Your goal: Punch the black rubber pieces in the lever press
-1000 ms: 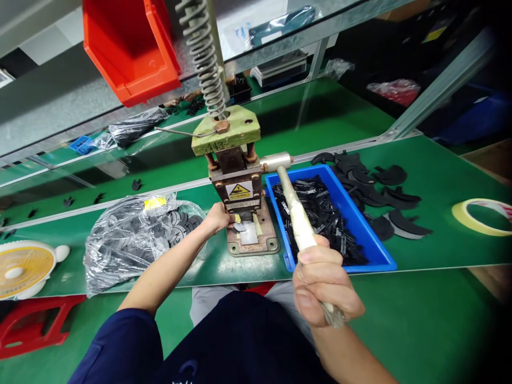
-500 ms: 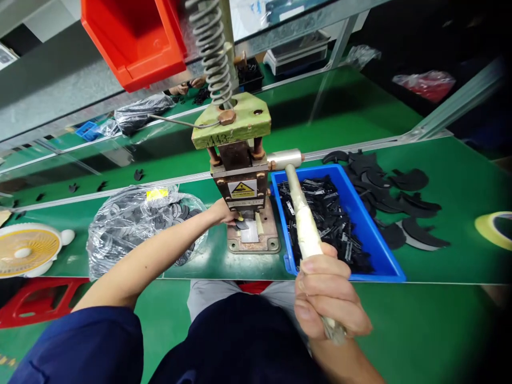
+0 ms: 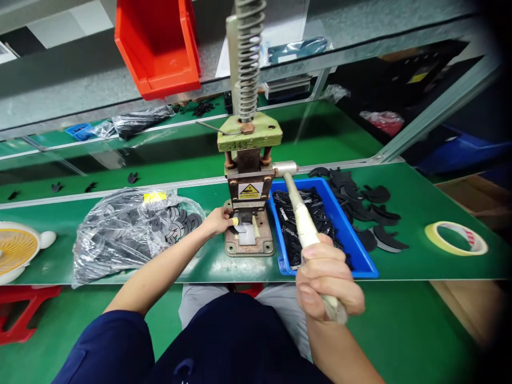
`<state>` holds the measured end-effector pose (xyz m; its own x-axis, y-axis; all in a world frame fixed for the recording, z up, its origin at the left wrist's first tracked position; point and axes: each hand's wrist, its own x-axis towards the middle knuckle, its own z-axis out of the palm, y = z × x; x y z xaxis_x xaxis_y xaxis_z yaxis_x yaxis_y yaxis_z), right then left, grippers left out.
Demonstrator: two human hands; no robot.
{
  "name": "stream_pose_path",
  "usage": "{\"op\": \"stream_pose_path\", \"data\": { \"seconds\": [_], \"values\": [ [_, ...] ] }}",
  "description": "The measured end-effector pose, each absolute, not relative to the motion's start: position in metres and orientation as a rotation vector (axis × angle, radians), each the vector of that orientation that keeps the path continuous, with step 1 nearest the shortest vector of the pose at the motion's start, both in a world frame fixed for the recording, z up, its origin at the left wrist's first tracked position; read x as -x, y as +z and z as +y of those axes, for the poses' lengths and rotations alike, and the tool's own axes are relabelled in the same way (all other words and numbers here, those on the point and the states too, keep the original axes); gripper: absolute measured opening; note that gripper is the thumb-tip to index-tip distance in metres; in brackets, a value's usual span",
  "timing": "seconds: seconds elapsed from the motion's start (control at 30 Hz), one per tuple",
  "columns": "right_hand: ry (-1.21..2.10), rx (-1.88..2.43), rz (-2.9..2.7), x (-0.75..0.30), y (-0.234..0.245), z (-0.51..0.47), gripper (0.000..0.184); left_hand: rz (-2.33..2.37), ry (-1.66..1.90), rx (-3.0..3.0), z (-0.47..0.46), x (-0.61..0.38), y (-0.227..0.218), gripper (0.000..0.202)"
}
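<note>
A small hand press (image 3: pixel 250 178) with a yellow warning label stands on the green bench. Its long pale lever handle (image 3: pixel 298 208) slopes toward me, and my right hand (image 3: pixel 330 274) is wrapped round the lower end. At the left of the press base (image 3: pixel 262 248), my left hand (image 3: pixel 219 220) pinches a dark curved piece (image 3: pixel 234 224) between thumb and fingers. One of its fingertips has a yellow cover. The piece lies at the edge of the light plate (image 3: pixel 247 234) beneath the press head, partly hidden by my fingers.
Left of the press lies a clear plastic bag (image 3: pixel 120 229) of dark curved pieces, beside a yellow-and-white fan (image 3: pixel 20 248). To the right are a blue tray (image 3: pixel 360 250) of black parts, loose dark pieces (image 3: pixel 372 210) and a tape roll (image 3: pixel 434 234). A red bin (image 3: pixel 160 48) hangs above.
The view has swung, bringing the whole tape roll into sight. My left hand has drawn slightly out from under the press head with the dark curved piece. My right hand keeps its grip on the lever.
</note>
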<state>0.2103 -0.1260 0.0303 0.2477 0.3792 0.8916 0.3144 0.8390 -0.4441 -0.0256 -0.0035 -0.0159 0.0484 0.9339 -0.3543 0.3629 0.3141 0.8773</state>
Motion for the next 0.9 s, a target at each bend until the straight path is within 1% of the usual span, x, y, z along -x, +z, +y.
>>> {"op": "stream_pose_path", "data": {
  "seconds": [0.07, 0.1, 0.23, 0.27, 0.33, 0.4, 0.47, 0.5, 0.53, 0.57, 0.63, 0.7, 0.77, 0.83, 0.9],
  "values": [
    [-0.031, 0.495, -1.286, -0.206, 0.053, -0.114, 0.016, 1.464, 0.726, -1.144, -0.009, 0.021, -0.018, 0.030],
    [-0.064, 0.443, -1.264, -0.205, 0.066, -0.106, 0.020, 1.436, 0.758, -1.093, -0.011, 0.018, -0.019, 0.031],
    [-0.082, 0.354, -1.253, -0.202, 0.118, -0.074, 0.051, 1.363, 0.861, -0.923, -0.018, 0.013, -0.019, 0.031],
    [-0.049, 0.353, -1.253, -0.202, 0.126, -0.069, 0.055, 1.356, 0.893, -0.901, -0.021, 0.014, -0.019, 0.030],
    [0.085, 0.442, -1.257, -0.200, 0.130, -0.066, 0.059, 1.338, 0.962, -0.885, -0.027, 0.019, -0.017, 0.030],
    [0.209, 0.604, -1.238, -0.197, 0.115, -0.073, 0.059, 1.293, 1.021, -0.892, -0.035, 0.029, -0.014, 0.032],
    [0.321, 0.813, -1.179, -0.193, 0.084, -0.086, 0.056, 1.223, 1.049, -0.919, -0.045, 0.041, -0.010, 0.037],
    [0.390, 0.937, -1.121, -0.190, 0.066, -0.093, 0.045, 1.186, 1.049, -0.938, -0.050, 0.046, -0.008, 0.040],
    [0.537, 1.073, -1.105, -0.186, 0.049, -0.099, 0.035, 1.152, 1.043, -0.956, -0.055, 0.050, -0.005, 0.042],
    [0.751, 1.180, -1.118, -0.181, 0.032, -0.105, 0.030, 1.123, 1.026, -0.976, -0.060, 0.054, -0.002, 0.043],
    [1.069, 1.275, -1.140, -0.170, 0.007, -0.110, 0.032, 1.071, 0.965, -1.035, -0.069, 0.059, 0.004, 0.041],
    [1.347, 1.269, -1.155, -0.160, -0.005, -0.109, 0.038, 1.024, 0.895, -1.140, -0.076, 0.060, 0.011, 0.036],
    [1.636, 1.211, -1.155, -0.153, -0.007, -0.107, 0.044, 0.986, 0.846, -1.323, -0.081, 0.061, 0.020, 0.030],
    [1.891, 1.123, -1.146, -0.151, -0.005, -0.107, 0.045, 0.942, 0.817, -1.588, -0.085, 0.063, 0.030, 0.024],
    [2.054, 1.038, -1.126, -0.151, -0.005, -0.111, 0.045, 0.852, 0.787, -1.861, -0.088, 0.064, 0.041, 0.022]
  ]
}}
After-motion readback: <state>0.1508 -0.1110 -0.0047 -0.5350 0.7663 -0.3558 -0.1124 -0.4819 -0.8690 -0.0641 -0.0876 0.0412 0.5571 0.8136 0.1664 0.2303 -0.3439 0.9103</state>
